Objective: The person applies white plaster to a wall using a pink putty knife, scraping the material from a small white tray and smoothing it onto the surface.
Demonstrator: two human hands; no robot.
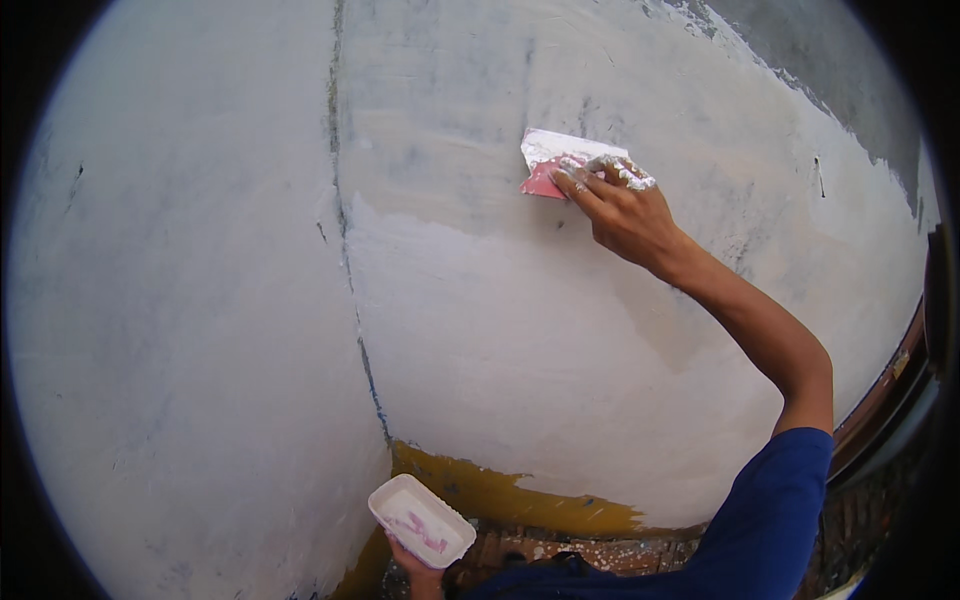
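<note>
My right hand (pixel 622 205), its fingers smeared with white paste, is closed on a pink spreader (pixel 541 183). White filler coats the spreader's upper edge, which lies against or very near the whitish wall (pixel 470 300). Low in the view, my left hand (pixel 412 562) grips a small white rectangular tub (pixel 462 538) from below and its near side. Inside the tub are white paste and pinkish streaks. Most of the left hand's fingers are hidden beneath the tub.
Two wall faces meet at a dark, cracked corner line (pixel 340 190). Bare grey wall (pixel 830 60) shows at upper right, and a mustard-yellow band (pixel 470 487) runs along the bottom. Speckled brown flooring (pixel 620 555) lies below; a brown frame-like edge (pixel 885 385) stands at far right.
</note>
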